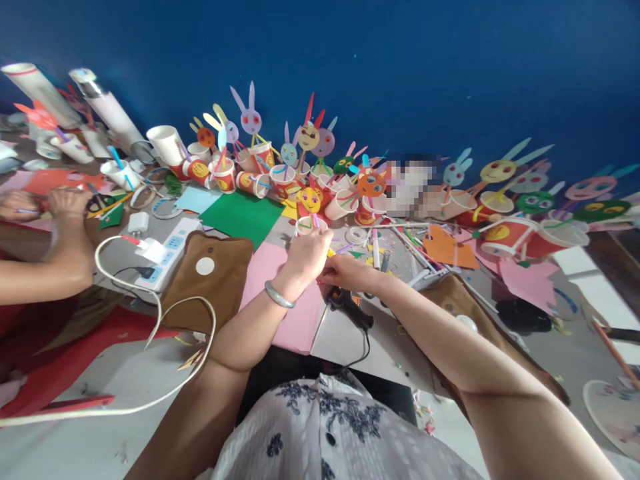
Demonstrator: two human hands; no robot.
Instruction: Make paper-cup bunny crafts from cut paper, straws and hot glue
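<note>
My left hand (309, 259), with a bangle on its wrist, is closed at the near side of a paper cup (303, 225) and hides most of it. A yellow paper face (310, 200) with red ears rises from this cup on a purple stick. Close beside it, my right hand (346, 272) has its fingers pinched together near a small yellow scrap; what they hold is hidden. Below the right hand lies a black glue gun (350, 308) with its cord running toward me. Pink paper (287, 293) lies under my left forearm.
Several paper cups with rabbit faces line the blue wall (320, 47). A power strip (173, 253), brown pouch (210, 283) and green sheet (245, 217) lie left. Markers and orange paper (450, 247) lie right. Another person's hands (67, 203) work at far left.
</note>
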